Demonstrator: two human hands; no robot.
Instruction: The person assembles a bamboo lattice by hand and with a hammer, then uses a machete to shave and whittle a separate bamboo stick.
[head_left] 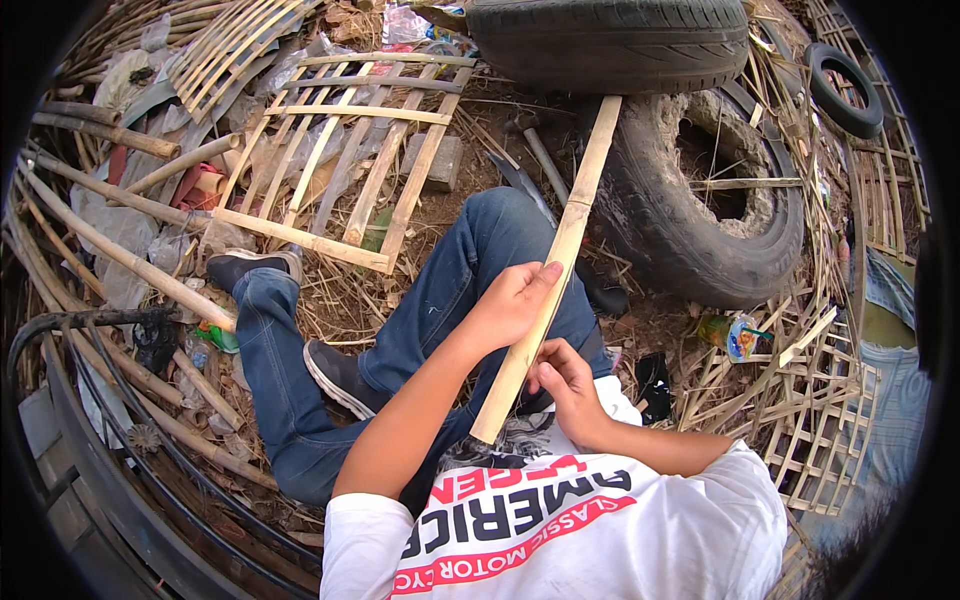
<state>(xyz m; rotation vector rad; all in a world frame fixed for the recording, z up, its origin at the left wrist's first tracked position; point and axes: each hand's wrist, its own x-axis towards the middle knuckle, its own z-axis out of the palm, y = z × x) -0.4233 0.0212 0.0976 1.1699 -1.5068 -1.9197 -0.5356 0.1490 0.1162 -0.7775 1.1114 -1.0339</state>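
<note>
The left hand [515,305] is clamped on the slat [562,245], thumb pressed along its upper face and the fingers wrapped out of sight, so that grip shows no gap. The right hand [570,390] is curled just beside the slat's lower half, its bent fingertips at the right edge; whether that grip is closed on the wood or only resting against it cannot be told. The slat slants above the person's lap, one end at 1 o'clock from the left hand, the other near 6 o'clock, with a joint line across its upper part. From the left hand, a standing tyre [610,50] lies toward 1 o'clock, just past the slat's far end, and a flat tyre [650,210] at 2 o'clock. A hammer [546,163] rests on the ground at 12 o'clock, a slatted frame [395,155] between 10 and 11, poles [130,250] between 9 and 10, and a lattice [822,440] at 4 o'clock.
</note>
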